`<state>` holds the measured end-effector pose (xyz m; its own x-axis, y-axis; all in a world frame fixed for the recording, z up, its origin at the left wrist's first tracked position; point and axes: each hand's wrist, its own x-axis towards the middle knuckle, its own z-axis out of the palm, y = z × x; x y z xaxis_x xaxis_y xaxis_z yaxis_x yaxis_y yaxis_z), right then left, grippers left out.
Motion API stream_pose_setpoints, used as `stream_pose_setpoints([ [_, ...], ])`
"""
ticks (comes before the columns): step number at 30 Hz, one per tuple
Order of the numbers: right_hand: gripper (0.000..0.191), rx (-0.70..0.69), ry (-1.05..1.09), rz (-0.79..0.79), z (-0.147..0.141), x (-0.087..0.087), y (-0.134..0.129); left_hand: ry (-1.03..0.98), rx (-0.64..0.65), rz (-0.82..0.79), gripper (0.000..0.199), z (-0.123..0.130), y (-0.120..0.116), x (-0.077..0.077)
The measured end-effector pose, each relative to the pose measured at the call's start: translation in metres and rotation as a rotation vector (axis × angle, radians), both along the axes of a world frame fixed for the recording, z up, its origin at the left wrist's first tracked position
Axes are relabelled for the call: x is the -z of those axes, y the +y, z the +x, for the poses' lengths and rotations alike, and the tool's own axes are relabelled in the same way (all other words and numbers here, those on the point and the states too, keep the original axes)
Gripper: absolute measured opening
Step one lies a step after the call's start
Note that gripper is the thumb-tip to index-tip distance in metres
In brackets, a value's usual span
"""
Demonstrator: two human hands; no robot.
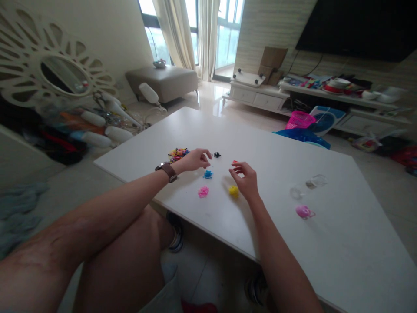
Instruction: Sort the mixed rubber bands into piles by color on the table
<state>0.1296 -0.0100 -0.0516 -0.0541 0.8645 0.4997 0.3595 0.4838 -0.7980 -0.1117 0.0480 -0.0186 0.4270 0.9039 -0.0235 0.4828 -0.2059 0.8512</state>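
Observation:
My left hand point(197, 160), with a watch on its wrist, hovers over the white table point(276, 156) with thumb and forefinger apart. A thin speck shows at its thumb tip, too small to name. Beside it lie a pile of mixed-colour small bands point(177, 154), a black clump point(217, 154) and a blue clump point(207, 174). My right hand point(246, 177) is half curled, a gap between thumb and forefinger. Its fingertips are nearest a red clump point(234, 162), partly hidden. Under that hand sits a yellow clump point(233, 191); a pink clump point(203, 192) lies nearer the table's front edge.
On the table's right side lie a clear jar point(316, 181) on its side, a clear round lid point(296, 192) and a small pink container point(304, 212). Beyond the table are a padded bench point(163, 80), a pink basket point(300, 120) and a cluttered TV cabinet point(260, 99).

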Motion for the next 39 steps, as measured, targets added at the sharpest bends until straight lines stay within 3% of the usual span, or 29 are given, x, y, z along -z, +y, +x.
stream_pose_setpoints([
  [4,0.015,0.012,-0.042,0.010,0.003,0.000,0.000,0.104,-0.030,-0.027,0.024,-0.016,0.006,0.008],
  [9,0.012,0.011,-0.099,0.022,0.004,0.000,-0.001,0.131,0.008,-0.037,0.025,-0.012,0.002,0.014],
  [17,0.008,0.020,-0.125,0.041,0.004,0.001,0.000,0.236,0.007,-0.001,0.021,-0.009,-0.001,0.004],
  [26,0.010,0.021,-0.149,0.058,0.004,0.001,0.000,0.155,-0.173,0.000,0.027,-0.079,0.014,-0.002],
  [32,0.010,0.016,-0.195,0.059,0.004,0.001,-0.003,0.315,-0.107,-0.064,0.030,-0.110,0.004,-0.005],
  [39,0.011,0.023,-0.221,0.050,0.005,0.004,-0.003,0.384,-0.008,-0.150,0.023,-0.115,0.003,0.002],
])
